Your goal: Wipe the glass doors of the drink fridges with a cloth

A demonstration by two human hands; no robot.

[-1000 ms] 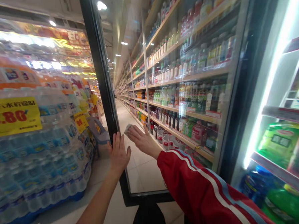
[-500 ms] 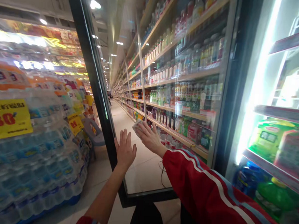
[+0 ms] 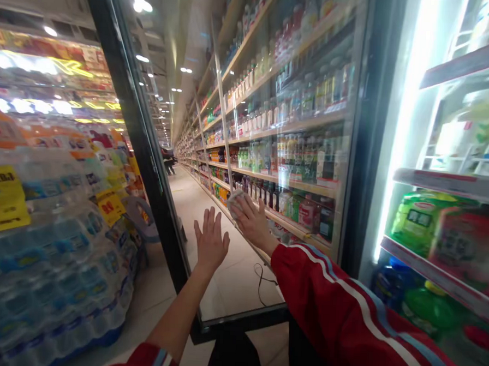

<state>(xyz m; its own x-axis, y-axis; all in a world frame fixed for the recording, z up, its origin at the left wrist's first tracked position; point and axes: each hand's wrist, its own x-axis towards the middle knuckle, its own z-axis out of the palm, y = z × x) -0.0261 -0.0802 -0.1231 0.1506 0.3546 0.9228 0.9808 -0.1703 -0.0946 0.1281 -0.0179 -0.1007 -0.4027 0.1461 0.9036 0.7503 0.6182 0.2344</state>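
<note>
A glass cooler door (image 3: 234,291) with a black frame (image 3: 146,139) stands swung out in front of me. My right hand (image 3: 251,221), in a red sleeve with white and light-blue stripes, presses a crumpled greyish-white cloth (image 3: 236,195) against the pane. Part of the cloth is covered by the fingers. Lower and to the left, my left hand (image 3: 212,241) is open, its fingers spread upward with nothing in them. It lies at the glass near the left frame; whether the palm touches is hard to tell.
To the right is the lit cooler, with shelf edges (image 3: 440,278), a green package (image 3: 418,216) and bottles. Stacked water packs (image 3: 51,271) with yellow price signs (image 3: 4,197) and a grey plastic chair (image 3: 144,219) stand left. Drink shelves and a dark cable (image 3: 260,285) appear in the pane.
My right hand has moved the cloth slightly right and up across the glass. My left hand has shifted a little right, away from the door's left frame. The view has turned slightly right.
</note>
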